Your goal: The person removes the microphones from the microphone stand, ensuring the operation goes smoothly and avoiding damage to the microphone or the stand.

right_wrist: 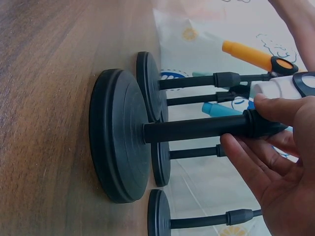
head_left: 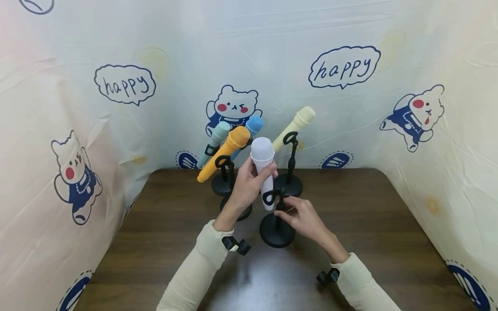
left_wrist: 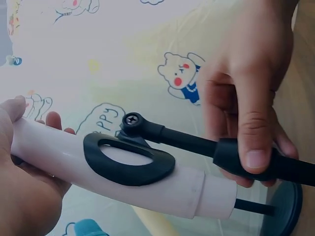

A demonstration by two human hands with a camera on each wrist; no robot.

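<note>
My left hand [head_left: 249, 181] grips a white microphone [head_left: 262, 150] round its upper body, with the mesh head up. The lower body of this microphone passes through the oval clip [left_wrist: 129, 160] of a black microphone stand [head_left: 277, 231]. Thumb and fingers of my right hand [head_left: 305, 217] pinch the collar [right_wrist: 253, 123] on that stand's pole, just below the clip. The stand's round base [right_wrist: 120, 135] rests on the wooden table, and in the left wrist view the microphone tilts beside the pole.
Behind stand an orange microphone [head_left: 225, 153], a teal microphone [head_left: 215, 140], a blue microphone [head_left: 254, 125] and a pale yellow microphone [head_left: 295, 125], all tilted in black stands. The brown table [head_left: 163, 242] meets a printed cloth backdrop [head_left: 272, 52] at the back and sides.
</note>
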